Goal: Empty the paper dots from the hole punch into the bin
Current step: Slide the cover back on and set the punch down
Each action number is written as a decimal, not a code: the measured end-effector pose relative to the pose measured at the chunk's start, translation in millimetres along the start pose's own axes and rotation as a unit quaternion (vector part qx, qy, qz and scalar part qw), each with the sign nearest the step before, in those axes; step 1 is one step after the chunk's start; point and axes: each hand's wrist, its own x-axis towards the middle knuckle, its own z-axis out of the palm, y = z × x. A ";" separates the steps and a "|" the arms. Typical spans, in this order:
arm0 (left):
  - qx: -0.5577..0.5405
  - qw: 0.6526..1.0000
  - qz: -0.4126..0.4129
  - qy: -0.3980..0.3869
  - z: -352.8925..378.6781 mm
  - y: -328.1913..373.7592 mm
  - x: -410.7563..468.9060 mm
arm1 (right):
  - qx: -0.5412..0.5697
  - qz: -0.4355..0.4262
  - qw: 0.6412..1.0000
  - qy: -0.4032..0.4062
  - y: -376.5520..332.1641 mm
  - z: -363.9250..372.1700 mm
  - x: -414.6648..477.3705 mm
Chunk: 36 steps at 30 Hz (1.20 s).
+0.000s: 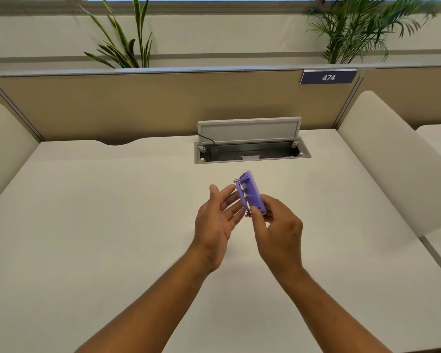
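Observation:
A small purple hole punch (250, 193) is held up on end above the white desk (112, 225), its metal underside turned toward the left. My right hand (278, 230) pinches its lower end between thumb and fingers. My left hand (219, 220) is spread flat with the palm facing right, and its fingertips are at the punch's left side; whether they touch it I cannot tell. No bin and no paper dots are in view.
An open cable hatch (252, 151) with its lid raised sits in the desk behind the hands. A tan partition (138, 105) with a "474" label (328, 77) closes the back. White side panels (397, 159) stand left and right; plants rise behind.

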 end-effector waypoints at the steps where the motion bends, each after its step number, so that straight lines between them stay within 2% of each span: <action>1: 0.034 0.999 0.010 -0.012 0.1 4.5 4.3 | 0.030 0.048 0.998 0.003 0.0 1.5 6.2; 6: 0.229 0.968 0.097 -0.025 -5.8 31.3 35.9 | 0.169 0.229 0.958 0.014 15.9 12.5 40.6; 10: 0.269 0.951 0.150 0.033 -32.3 51.0 71.5 | 0.198 0.297 0.934 0.020 42.1 24.6 61.4; 14: 0.417 0.882 0.198 0.090 -75.0 52.8 104.4 | 0.192 0.369 0.909 0.028 79.0 38.9 74.6; 18: 0.537 0.820 0.165 0.107 -117.4 32.0 119.3 | 0.186 0.413 0.891 0.035 112.2 49.2 72.0; 25: 0.644 0.756 0.090 0.072 -170.7 -18.1 117.1 | 0.198 0.478 0.855 0.038 149.3 54.8 45.2; 30: 0.751 0.657 0.059 0.034 -188.1 -40.8 118.1 | 0.195 0.500 0.843 0.042 157.6 51.9 31.4; 33: 0.771 0.635 0.041 0.011 -191.4 -47.4 119.6 | 0.188 0.504 0.842 0.042 158.7 50.4 27.5; 36: 0.776 0.630 0.033 -0.005 -194.2 -52.1 119.9 | 0.150 0.499 0.853 0.036 161.3 49.9 26.9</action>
